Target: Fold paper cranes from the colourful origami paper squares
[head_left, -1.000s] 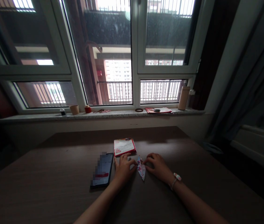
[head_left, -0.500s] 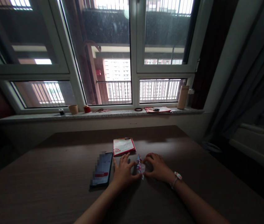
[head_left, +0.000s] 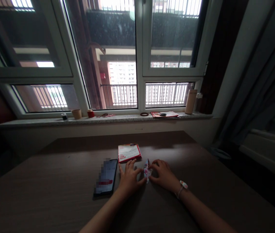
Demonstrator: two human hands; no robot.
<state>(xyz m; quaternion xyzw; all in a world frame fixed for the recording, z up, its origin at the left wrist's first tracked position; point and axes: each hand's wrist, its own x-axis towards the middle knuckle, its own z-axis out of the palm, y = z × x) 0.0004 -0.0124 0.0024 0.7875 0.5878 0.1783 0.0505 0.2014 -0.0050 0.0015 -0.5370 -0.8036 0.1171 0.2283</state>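
A small folded piece of patterned paper [head_left: 147,171], white with red and blue, stands between my hands over the brown table [head_left: 54,181]. My left hand [head_left: 130,176] pinches its left side with thumb and index finger, the other fingers spread toward the booklet. On the opposite side my right hand [head_left: 163,173] has thumb and fingertips closed on the paper, and a bracelet [head_left: 183,184] circles that wrist. Left of my left hand lies a smartphone [head_left: 107,176] with its screen lit. Just beyond the fingertips rests a white booklet with red edges [head_left: 129,152].
On the stone windowsill [head_left: 127,118] stand a tan cup [head_left: 76,114], a red container [head_left: 90,113] and a tan bottle [head_left: 190,102]. Red-edged papers [head_left: 168,114] with scissors on them and a dark ring [head_left: 144,114] lie there too.
The folded paper has turned slightly between my fingers and now looks narrower and more pointed at both ends. My hands have barely shifted; the phone and booklet have stayed put.
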